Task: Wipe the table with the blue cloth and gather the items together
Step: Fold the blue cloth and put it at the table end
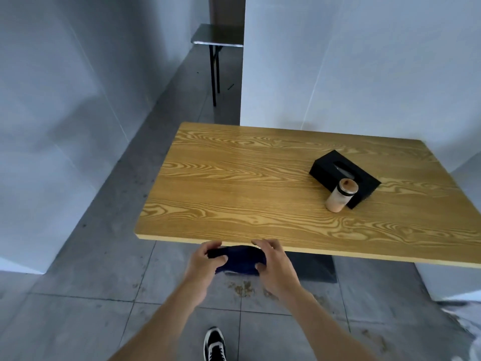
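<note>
I pinch the bunched cloth (238, 259) between my left hand (205, 264) and right hand (277, 267), just off the desk's (234, 178) near edge; the desktop lies straight ahead.

Jar (341, 195) on table (234, 178) right side, touching tissue box (345, 175) behind it, cloth (240, 259) before near edge

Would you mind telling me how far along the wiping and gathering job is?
Gathering looks done: the jar stands right beside the black tissue box. In hand: the left hand and right hand hold the blue cloth just off the table's near edge. Whether wiping is finished, I cannot tell.
</note>
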